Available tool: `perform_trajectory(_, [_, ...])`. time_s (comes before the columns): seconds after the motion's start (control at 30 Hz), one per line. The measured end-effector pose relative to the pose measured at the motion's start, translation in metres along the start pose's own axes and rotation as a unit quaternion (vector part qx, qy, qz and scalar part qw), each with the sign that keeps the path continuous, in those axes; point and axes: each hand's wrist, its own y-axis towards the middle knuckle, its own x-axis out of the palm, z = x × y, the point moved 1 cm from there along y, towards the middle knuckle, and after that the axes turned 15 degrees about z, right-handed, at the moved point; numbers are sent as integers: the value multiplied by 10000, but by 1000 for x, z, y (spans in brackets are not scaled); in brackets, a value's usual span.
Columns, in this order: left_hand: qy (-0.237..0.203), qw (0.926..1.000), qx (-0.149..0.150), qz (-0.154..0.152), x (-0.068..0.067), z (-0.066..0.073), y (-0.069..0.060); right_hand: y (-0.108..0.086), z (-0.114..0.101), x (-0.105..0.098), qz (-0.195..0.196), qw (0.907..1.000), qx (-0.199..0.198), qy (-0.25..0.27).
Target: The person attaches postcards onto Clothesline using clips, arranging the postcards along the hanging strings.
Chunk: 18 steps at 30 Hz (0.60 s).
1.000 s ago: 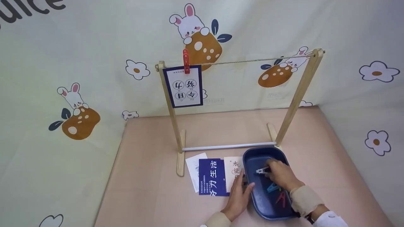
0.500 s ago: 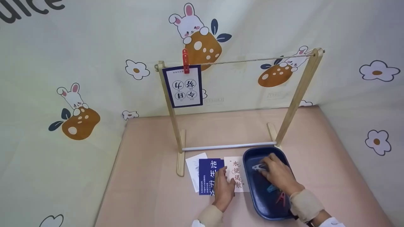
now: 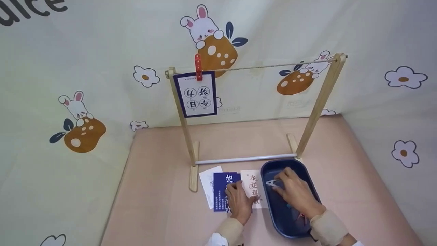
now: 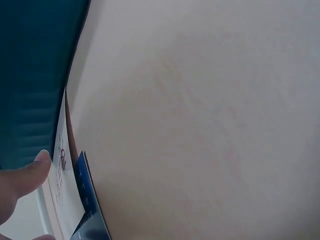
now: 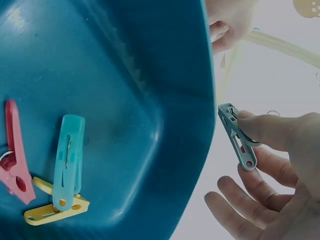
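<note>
My right hand [image 3: 298, 193] pinches a grey clothespin [image 5: 247, 156] between thumb and fingers, above the blue basin [image 3: 285, 220]. Its jaws point left in the head view. My left hand [image 3: 240, 203] rests over a blue card [image 3: 220, 191] with white lettering, fingers lightly bent and thumb apart, partly covering it. Beside that hand lies a pale card [image 3: 246, 186] with red characters, its right edge against the basin. In the left wrist view the thumb [image 4: 32, 177] shows near the pale card, and the fingertips are mostly out of sight.
A wooden rack [image 3: 315, 109] carries a string, where a red clothespin [image 3: 198, 66] holds a blue-bordered card [image 3: 186, 83]. Inside the basin lie red [image 5: 17, 155], turquoise [image 5: 70, 155] and yellow [image 5: 47, 215] clothespins. A white card [image 3: 206, 177] lies partly under the blue one.
My left hand has moved left from the basin's edge onto the blue card. My right hand has shifted slightly left with the grey clothespin, turning it a little.
</note>
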Motion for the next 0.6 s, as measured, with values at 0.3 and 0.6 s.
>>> perform_trajectory(0.3, [-158, 9994, -258, -189, 3, 3, 5, -2, -4, 6, 73, 9989, -413, -213])
perform_trajectory(0.6, [-539, 9965, -507, -391, 3, 6, 5, -7, -8, 9, -32, 9991, -428, -62])
